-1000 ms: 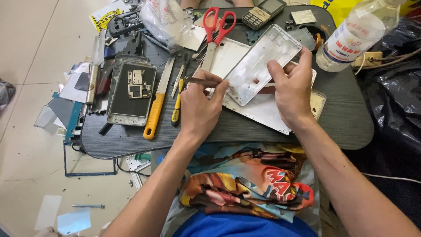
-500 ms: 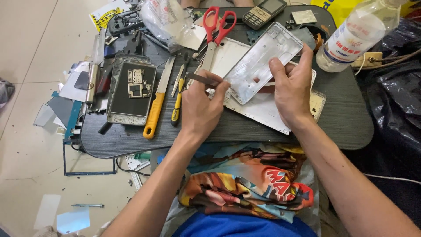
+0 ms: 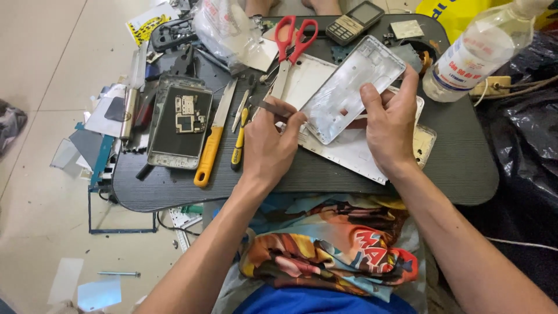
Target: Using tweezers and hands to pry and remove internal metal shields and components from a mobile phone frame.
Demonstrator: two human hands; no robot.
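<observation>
Left hand (image 3: 270,145) gripping tweezers (image 3: 268,106), right hand (image 3: 390,125) tilting silver phone frame (image 3: 349,90)

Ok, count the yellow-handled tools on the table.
2. A knife with a yellow handle lies left of the left hand; a slimmer yellow-and-black tool lies between them. The clutter may hide others.

Top right, a clear plastic bottle (image 3: 485,49) lies tilted at the surface's edge — white label with red print. Behind it, a yellow bag (image 3: 442,9). Top centre, a small calculator (image 3: 354,21) with its grey screen. Far left corner — a yellow-and-black printed sheet (image 3: 150,21) on the floor.
</observation>
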